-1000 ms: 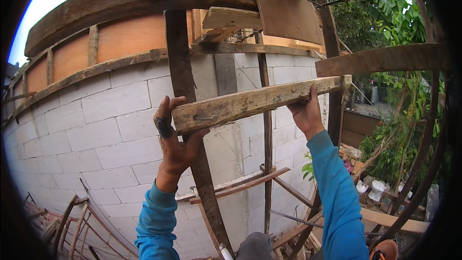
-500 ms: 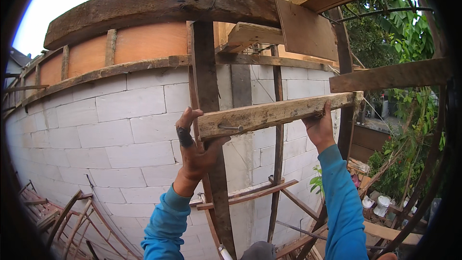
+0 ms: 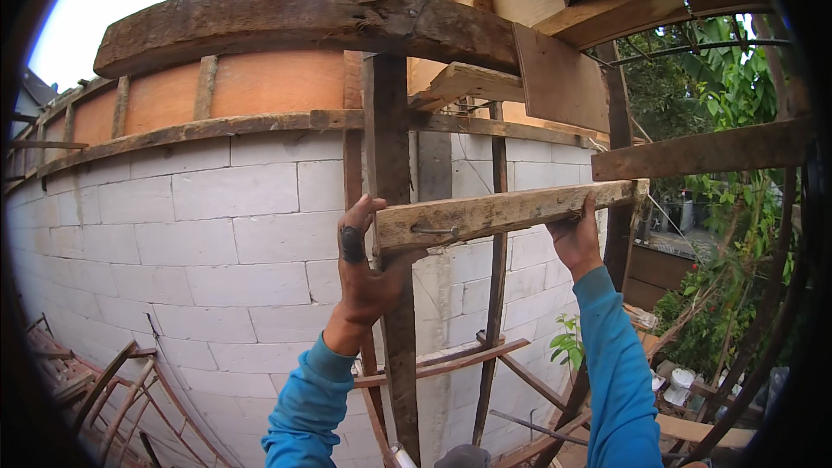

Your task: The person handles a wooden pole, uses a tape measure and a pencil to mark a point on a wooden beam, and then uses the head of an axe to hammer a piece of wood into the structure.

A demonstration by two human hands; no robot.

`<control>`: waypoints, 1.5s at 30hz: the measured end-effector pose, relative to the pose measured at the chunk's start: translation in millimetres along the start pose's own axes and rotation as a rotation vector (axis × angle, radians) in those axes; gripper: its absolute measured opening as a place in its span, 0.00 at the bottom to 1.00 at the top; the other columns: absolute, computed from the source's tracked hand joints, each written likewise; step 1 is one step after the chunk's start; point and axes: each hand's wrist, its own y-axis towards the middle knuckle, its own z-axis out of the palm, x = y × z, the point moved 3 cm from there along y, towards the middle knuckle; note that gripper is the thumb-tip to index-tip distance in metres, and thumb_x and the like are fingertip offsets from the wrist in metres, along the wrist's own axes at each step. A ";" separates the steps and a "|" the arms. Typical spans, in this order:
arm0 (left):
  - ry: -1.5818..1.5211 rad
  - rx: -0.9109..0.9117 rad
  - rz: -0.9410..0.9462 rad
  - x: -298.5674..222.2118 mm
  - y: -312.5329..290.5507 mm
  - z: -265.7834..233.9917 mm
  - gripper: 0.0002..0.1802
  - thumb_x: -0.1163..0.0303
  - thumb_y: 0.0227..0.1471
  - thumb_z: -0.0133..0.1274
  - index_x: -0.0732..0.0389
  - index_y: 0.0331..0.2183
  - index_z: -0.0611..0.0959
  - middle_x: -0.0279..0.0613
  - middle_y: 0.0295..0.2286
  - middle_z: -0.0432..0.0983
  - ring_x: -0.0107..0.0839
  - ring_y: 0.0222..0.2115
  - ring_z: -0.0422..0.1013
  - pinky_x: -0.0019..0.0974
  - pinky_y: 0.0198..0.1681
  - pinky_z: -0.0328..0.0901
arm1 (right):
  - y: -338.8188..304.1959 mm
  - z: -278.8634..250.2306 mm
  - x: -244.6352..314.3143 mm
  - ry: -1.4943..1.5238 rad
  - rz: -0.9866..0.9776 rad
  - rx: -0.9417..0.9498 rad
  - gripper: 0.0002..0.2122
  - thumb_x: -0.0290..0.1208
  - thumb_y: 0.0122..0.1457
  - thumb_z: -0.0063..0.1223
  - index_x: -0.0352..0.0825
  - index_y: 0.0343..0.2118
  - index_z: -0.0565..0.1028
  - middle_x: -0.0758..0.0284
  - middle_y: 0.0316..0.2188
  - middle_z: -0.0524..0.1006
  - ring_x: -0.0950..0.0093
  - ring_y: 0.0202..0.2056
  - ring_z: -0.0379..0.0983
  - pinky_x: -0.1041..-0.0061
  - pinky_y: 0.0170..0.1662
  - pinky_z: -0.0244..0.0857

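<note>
A short length of rough timber (image 3: 511,211) spans in front of me, rising slightly toward its right end. My left hand (image 3: 371,277) grips its left end, thumb below and fingers at the end face and edge; a dark band wraps one finger. Under the right part, my right hand (image 3: 576,241) holds the timber from below, with a finger up over its front face. A bent nail (image 3: 435,230) sticks out near the left end. Behind that end stands a dark upright post (image 3: 387,139); the right end meets another upright post (image 3: 619,243).
Overhead runs a thick wooden beam (image 3: 295,22), with a plywood piece (image 3: 562,78) at its right. A board (image 3: 702,149) juts in from the right. Behind is a white block wall (image 3: 260,251). Lower down are a cross rail (image 3: 451,366) and a metal bar (image 3: 533,425).
The whole view has shifted a little, so the posts and overhead beam sit slightly farther right and lower. Both hands keep their hold on the timber, which stays against the posts.
</note>
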 end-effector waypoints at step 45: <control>0.094 -0.253 0.071 -69.1 -74.7 28.7 0.47 0.75 0.38 0.64 0.62 0.56 0.56 0.49 0.51 0.58 0.45 0.56 0.56 0.51 0.58 0.54 | -9.6 10.8 20.1 -0.474 0.216 0.017 0.32 0.59 0.62 0.22 0.35 0.57 0.58 0.54 0.51 0.64 0.60 0.53 0.63 0.53 0.56 0.60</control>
